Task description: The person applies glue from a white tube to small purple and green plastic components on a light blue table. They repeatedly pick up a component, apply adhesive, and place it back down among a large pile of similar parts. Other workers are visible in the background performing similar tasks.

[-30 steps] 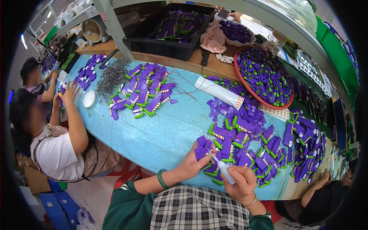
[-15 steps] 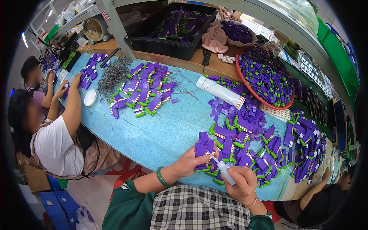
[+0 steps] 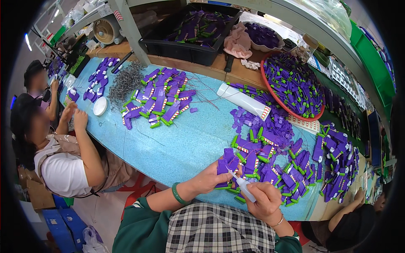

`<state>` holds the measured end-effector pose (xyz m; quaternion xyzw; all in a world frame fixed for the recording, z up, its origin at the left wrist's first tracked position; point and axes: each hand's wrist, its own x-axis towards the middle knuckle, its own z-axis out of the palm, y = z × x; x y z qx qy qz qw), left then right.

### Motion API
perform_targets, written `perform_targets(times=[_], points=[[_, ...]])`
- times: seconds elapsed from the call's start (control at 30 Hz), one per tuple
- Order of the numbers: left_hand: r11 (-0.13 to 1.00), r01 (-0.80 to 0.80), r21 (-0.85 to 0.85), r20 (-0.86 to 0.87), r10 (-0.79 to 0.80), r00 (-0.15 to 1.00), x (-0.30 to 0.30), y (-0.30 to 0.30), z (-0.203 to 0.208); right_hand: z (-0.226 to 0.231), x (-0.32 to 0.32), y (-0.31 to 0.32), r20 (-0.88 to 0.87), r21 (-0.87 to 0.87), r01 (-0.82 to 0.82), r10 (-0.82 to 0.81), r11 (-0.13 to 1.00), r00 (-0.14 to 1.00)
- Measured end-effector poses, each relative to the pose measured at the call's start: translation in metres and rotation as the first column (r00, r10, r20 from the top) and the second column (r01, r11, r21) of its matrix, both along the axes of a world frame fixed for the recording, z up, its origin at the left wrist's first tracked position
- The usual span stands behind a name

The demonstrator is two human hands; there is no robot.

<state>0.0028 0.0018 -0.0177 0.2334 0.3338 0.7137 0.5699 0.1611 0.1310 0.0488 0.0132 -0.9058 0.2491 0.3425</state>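
Purple part [image 3: 228, 157] pinched in my left grip [image 3: 206, 178], above the blue counter [image 3: 164, 152], beside heaped purple-and-green pieces [image 3: 251, 160]; I keep my right grip [image 3: 265, 200] wrapped round a white bottle [image 3: 245, 189], nozzle pointing at the part.

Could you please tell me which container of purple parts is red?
The round basket at the right, heaped with purple-and-green pieces; the rectangular tray is black, the small bowl whitish.

Free passage over the middle worktop [image 3: 177, 147], purple-green pile [image 3: 159, 103] leftward, purple-green heap [image 3: 265, 170] rightward, white roll [image 3: 242, 100] beyond.
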Motion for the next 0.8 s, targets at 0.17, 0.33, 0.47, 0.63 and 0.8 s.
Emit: perform_targets(times=[0.17, 0.33, 0.47, 0.63, 0.8], points=[[0.992, -0.127, -0.015, -0.212, 0.121, 0.97, 0.006, 0.003, -0.006, -0.001, 0.002, -0.002, -0.039, 0.004, 0.015, -0.015, 1.0, 0.999], [0.967, -0.24, -0.088, -0.422, 0.182, 0.888, 0.009, 0.007, -0.006, -0.001, 0.001, -0.002, -0.051, 0.016, -0.015, 0.016, 1.0, 0.999], [0.96, -0.248, -0.133, -0.436, 0.168, 0.884, 0.009, 0.007, 0.003, -0.002, 0.0, -0.002, -0.034, 0.006, -0.018, 0.019, 1.0, 0.999], [0.958, -0.263, -0.119, -0.478, 0.177, 0.861, 0.01, 0.007, -0.001, -0.002, -0.001, -0.002, -0.025, 0.014, -0.024, 0.024, 1.0, 0.999], [0.958, -0.256, -0.127, -0.339, 0.2, 0.919, 0.006, 0.008, 0.002, -0.006, 0.0, -0.001, -0.048, -0.006, -0.016, 0.016, 1.0, 0.999]])
